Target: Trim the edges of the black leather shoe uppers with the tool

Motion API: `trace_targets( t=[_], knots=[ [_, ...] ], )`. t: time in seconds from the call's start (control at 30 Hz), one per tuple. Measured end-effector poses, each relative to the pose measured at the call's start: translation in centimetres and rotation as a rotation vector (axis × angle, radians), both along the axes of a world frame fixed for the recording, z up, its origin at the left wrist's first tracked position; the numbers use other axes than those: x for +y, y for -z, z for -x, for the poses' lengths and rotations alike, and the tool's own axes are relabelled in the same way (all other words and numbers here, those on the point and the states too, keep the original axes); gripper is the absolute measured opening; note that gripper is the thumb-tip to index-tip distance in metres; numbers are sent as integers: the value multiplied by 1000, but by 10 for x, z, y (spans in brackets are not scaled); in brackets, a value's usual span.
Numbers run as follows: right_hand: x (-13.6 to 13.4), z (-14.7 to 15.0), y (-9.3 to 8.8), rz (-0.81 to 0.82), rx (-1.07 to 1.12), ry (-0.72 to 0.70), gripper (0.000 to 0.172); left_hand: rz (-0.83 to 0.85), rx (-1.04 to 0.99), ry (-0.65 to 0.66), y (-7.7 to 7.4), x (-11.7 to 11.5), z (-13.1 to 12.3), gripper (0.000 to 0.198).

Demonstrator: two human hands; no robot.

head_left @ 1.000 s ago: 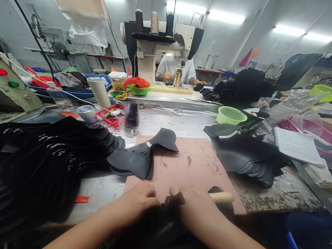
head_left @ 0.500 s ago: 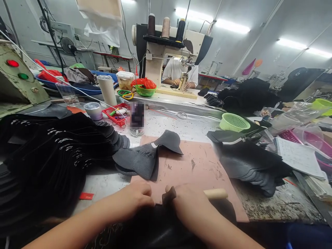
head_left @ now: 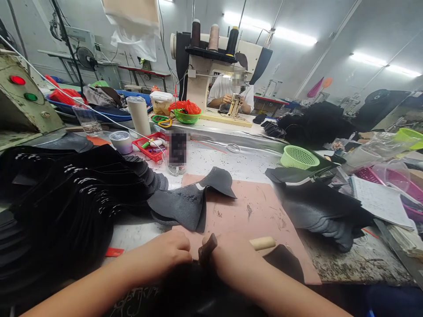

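Note:
My right hand [head_left: 233, 257] is closed around a hammer. Its dark brown head [head_left: 207, 250] pokes out on the left of the fist, and the pale wooden handle [head_left: 263, 243] comes out on the right. Left of it, my left hand [head_left: 173, 251] has its fingers curled down at the edge of a black leather piece [head_left: 198, 286] near the table's front. The fingertips are partly hidden. Another dark piece [head_left: 286, 260] lies under the right forearm. Beyond the hands, shaped black leather pieces [head_left: 180, 204] rest on a pinkish board [head_left: 244, 220].
A large stack of black pieces [head_left: 66, 193] fills the left side, and a smaller pile [head_left: 327, 207] lies right. Behind are a red basket [head_left: 152, 152], a tumbler [head_left: 138, 115], a green basket [head_left: 300, 157] and a sewing machine [head_left: 198, 75]. A person [head_left: 218, 90] sits behind it.
My right hand has moved slightly left with the hammer, whose head now stands more upright and whose handle has shifted left. My left hand stays nearly in place. The view has shifted slightly.

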State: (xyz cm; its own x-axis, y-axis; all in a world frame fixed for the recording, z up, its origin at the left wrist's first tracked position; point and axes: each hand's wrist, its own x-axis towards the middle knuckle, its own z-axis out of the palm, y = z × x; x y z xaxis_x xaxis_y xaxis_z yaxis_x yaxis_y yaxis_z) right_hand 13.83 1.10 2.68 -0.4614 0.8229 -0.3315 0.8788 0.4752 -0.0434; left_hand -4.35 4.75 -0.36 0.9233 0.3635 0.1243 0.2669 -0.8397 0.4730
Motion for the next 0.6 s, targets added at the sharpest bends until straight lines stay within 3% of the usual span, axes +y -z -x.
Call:
trace_targets(
  t=[0.17,0.37,0.6],
  knots=[
    [2,3,-9,15,43,10,14,-184,-86,19,6,-6,6,24],
    [5,7,-13,-6,76,-15,14,-383,-34,-70,21,-28,21,26],
    [11,9,-5,-64,72,-33,12,-436,8,-171,25,-42,25,31]
  ],
)
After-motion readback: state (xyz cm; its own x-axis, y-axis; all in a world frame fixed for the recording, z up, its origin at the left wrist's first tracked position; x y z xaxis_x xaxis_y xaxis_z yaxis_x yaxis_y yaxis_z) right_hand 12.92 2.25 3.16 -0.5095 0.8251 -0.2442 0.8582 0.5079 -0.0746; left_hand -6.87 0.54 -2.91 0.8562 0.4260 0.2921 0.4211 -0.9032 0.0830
